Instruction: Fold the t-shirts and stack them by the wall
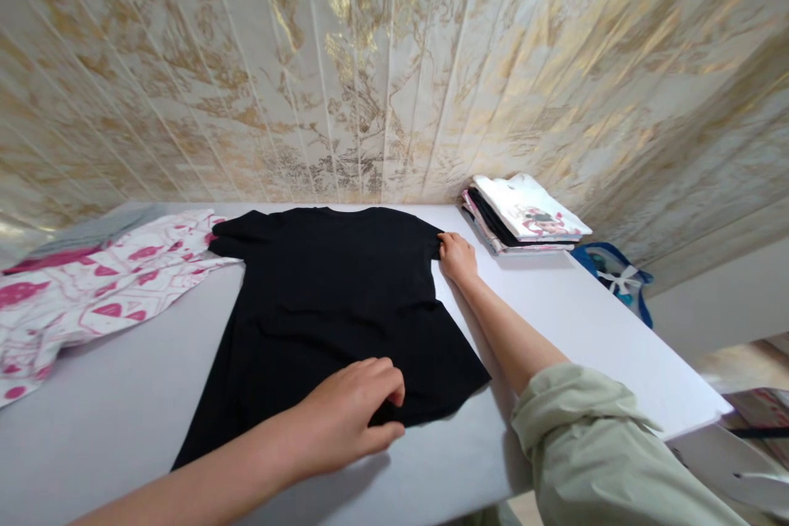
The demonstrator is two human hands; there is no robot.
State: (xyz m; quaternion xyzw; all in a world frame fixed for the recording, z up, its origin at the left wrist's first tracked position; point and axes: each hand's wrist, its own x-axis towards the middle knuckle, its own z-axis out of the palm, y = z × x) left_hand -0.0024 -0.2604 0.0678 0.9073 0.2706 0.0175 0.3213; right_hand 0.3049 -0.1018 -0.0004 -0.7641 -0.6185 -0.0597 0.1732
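Observation:
A black T-shirt [333, 296] lies spread flat on a white table [585, 320], neck toward the wall. My left hand [354, 415] pinches the shirt's bottom hem near the front edge, fingers curled into the cloth. My right hand [457, 256] reaches far across and grips the right sleeve edge of the shirt, fingers closed on the fabric. A pale green rolled-up sleeve covers my right upper arm.
A white cloth with pink prints [92, 288] lies crumpled at the left with a grey piece behind it. A stack of folded shirts [523, 218] sits at the back right by the marbled wall. A blue bag [613, 275] lies beyond the table's right edge.

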